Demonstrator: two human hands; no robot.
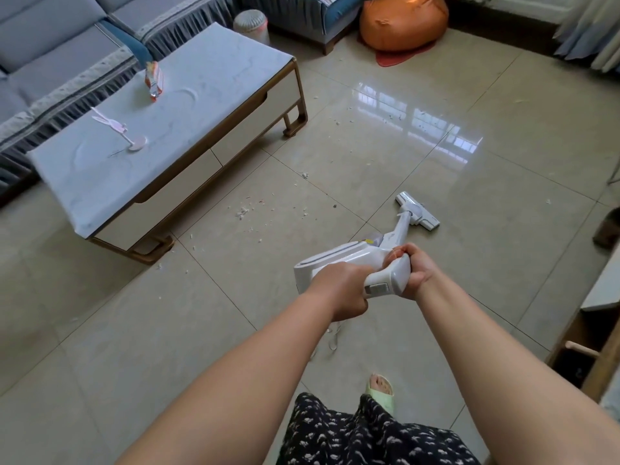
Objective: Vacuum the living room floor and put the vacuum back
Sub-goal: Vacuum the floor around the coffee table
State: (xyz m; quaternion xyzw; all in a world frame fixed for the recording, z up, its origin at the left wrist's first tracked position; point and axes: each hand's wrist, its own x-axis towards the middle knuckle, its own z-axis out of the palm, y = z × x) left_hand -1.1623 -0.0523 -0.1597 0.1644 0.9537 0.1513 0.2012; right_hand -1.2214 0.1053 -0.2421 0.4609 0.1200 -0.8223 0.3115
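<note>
1. Upper left of the frame: a grey sofa (50,58) stands behind a coffee table (188,182), which carries an orange packet (153,80) and a pink rabbit-shaped stand (117,129). The table's legs are near the mess and would block a straight pass along its edge.
2. Centre: white crumbs (242,211) are scattered over the tiled floor (134,330) just beside the table, with more flecks further up toward the bright reflection. I judge the job barely begun, and putting the machine away is still left.
3. Lower centre: the left hand (339,290) is wrapped round the vacuum (355,260) at its handle.
4. Right of centre: the right hand (414,271) clasps the same handle from the other side; the floor head (417,209) rests on the tiles, apart from the crumbs.
5. Top right: an orange beanbag (402,21) and curtains (590,28).
</note>
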